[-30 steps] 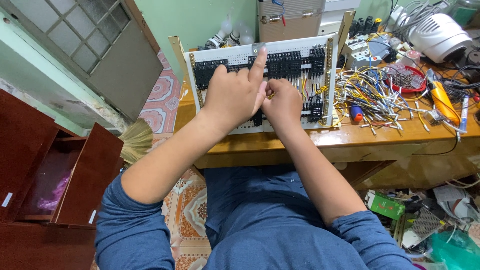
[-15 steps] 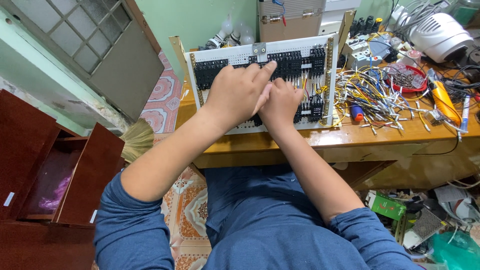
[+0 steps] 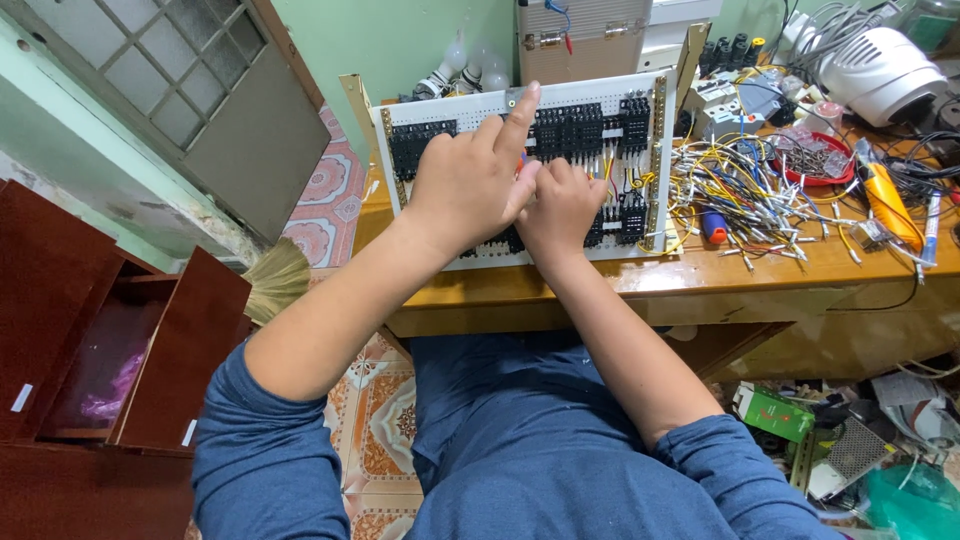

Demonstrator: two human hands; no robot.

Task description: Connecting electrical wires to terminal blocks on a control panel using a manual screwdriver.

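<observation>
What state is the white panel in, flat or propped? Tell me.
Propped. The panel stands tilted on the table, its top edge leaning away, face toward the person; both hands, left hand and right hand, press on its face.

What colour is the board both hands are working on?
White board, studded with black blocks; the head view shows it under the left hand and right hand.

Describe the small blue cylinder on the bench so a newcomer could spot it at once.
Start at the white panel standing on the wooden bench. Just right of it lies a tangle of yellow and white wires. The blue cylinder sits at that tangle's near left edge, the only stubby blue piece with an orange end.
</observation>
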